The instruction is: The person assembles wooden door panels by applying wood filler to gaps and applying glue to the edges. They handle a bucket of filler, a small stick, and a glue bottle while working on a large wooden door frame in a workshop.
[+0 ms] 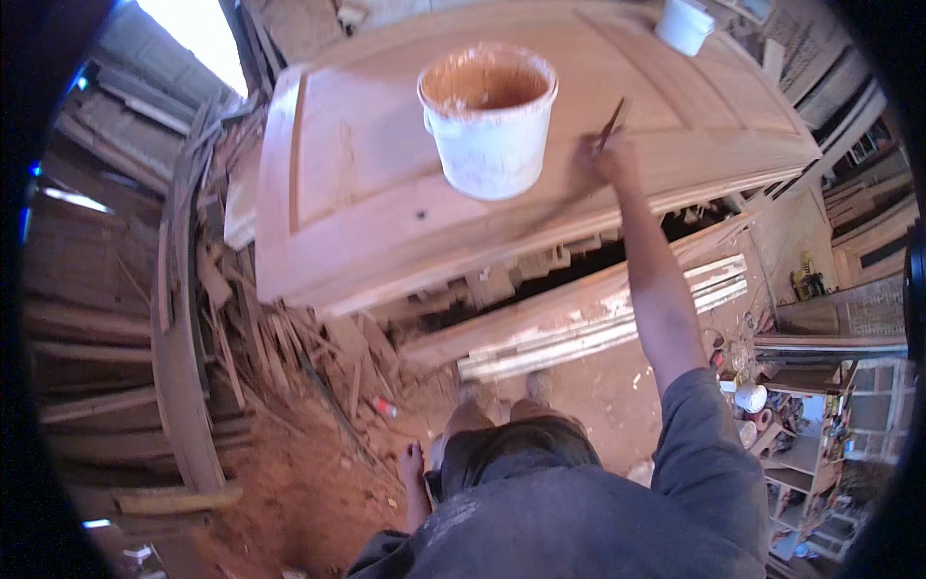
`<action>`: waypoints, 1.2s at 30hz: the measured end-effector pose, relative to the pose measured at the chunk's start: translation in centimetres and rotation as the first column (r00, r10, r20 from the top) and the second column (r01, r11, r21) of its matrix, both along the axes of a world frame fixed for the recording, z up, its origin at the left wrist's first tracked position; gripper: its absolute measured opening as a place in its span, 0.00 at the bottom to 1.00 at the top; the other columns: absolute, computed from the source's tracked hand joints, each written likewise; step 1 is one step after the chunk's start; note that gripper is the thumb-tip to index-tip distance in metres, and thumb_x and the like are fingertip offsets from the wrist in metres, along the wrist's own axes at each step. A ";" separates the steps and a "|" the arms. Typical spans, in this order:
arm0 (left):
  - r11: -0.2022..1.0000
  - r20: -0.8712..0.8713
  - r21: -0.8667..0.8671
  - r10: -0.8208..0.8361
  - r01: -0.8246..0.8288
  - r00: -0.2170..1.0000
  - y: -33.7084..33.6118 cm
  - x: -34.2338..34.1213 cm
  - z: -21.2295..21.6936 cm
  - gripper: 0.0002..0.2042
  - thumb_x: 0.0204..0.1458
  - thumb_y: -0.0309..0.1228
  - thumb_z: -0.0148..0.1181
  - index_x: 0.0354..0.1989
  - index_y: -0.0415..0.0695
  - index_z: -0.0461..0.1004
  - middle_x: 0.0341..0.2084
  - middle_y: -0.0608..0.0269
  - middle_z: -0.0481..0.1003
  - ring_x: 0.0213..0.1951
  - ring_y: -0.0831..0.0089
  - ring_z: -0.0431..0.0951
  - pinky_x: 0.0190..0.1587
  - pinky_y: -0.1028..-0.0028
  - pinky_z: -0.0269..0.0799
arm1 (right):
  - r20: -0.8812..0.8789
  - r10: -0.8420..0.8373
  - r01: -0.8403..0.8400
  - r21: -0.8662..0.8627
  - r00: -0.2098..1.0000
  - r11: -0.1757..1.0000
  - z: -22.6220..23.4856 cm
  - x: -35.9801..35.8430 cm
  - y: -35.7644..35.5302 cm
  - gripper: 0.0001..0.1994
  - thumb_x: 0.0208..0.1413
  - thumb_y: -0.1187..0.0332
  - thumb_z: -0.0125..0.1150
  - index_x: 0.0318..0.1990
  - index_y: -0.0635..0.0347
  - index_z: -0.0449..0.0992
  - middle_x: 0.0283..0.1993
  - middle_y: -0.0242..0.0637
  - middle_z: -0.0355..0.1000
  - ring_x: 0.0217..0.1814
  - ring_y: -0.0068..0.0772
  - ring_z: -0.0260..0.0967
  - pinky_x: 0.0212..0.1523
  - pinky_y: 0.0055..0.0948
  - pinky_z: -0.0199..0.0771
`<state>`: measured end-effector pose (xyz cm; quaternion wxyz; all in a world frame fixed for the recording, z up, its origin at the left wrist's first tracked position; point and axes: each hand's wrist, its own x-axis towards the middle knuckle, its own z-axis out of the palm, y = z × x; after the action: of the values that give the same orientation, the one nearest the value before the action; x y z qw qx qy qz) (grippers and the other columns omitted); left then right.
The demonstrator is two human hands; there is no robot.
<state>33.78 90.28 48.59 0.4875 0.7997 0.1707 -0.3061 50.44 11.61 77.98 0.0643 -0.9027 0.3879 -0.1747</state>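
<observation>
Right hand (610, 154) is stretched out at full arm's length, fingers closed round a thin dark brush (612, 123) whose handle sticks up and away from us; the working end is hidden behind the hand, so we can't see the bristles or how loaded they are. It sits on the near part of the wooden door (386, 174) that lies flat and serves as our table, just right of the white bucket (489, 116). Left hand (413, 461) hangs low by the thigh, holds nothing, fingers look loosely curled, well apart from the work. Bucket stands on the door, apart from the brush hand, with reddish-brown finish inside, roughly half full as far as we can tell. Our judgement on doing this stroke well: run the brush along the grain of the rail, keep pressure light at this reach, and don't overload near the edge, since drips would run down the side face. We'd step closer instead of overreaching; footing is poor with wood scraps (280, 338) piled on the dirt floor to our left. A second small white tub (685, 24) sits at the far corner of the door, out of the stroke path. Watch the sleeve near wet areas.
</observation>
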 end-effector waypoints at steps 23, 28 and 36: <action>0.831 0.412 -0.053 -0.487 0.554 0.770 -26.0 4.8 1.6 0.16 0.55 0.36 0.57 0.47 0.38 0.70 0.42 0.46 0.75 0.43 0.54 0.77 0.45 0.62 0.72 | -0.124 -0.005 0.115 0.900 0.992 0.420 -25.8 -39.0 34.3 0.14 0.61 0.61 0.45 0.49 0.56 0.65 0.25 0.38 0.65 0.23 0.33 0.63 0.22 0.32 0.63; 0.762 0.599 0.245 -0.606 0.600 0.524 -31.6 12.7 -4.8 0.17 0.54 0.37 0.56 0.47 0.39 0.70 0.42 0.43 0.73 0.47 0.45 0.72 0.51 0.56 0.67 | 0.018 0.156 -0.112 0.777 0.988 0.619 -34.1 -30.5 33.9 0.15 0.61 0.63 0.46 0.51 0.60 0.64 0.29 0.50 0.71 0.31 0.52 0.72 0.32 0.42 0.71; 0.481 0.556 0.459 -0.811 0.747 0.181 -34.0 17.0 -10.8 0.23 0.54 0.41 0.56 0.55 0.42 0.66 0.51 0.46 0.69 0.54 0.48 0.68 0.57 0.58 0.63 | -0.117 0.336 -0.167 0.690 0.935 0.704 -39.6 -23.2 25.9 0.17 0.61 0.65 0.49 0.56 0.60 0.63 0.32 0.50 0.74 0.34 0.49 0.75 0.34 0.40 0.73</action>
<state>50.79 56.26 37.84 0.2523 0.8397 -0.4522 -0.1636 27.26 37.51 38.34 0.3615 -0.8773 0.3013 0.0943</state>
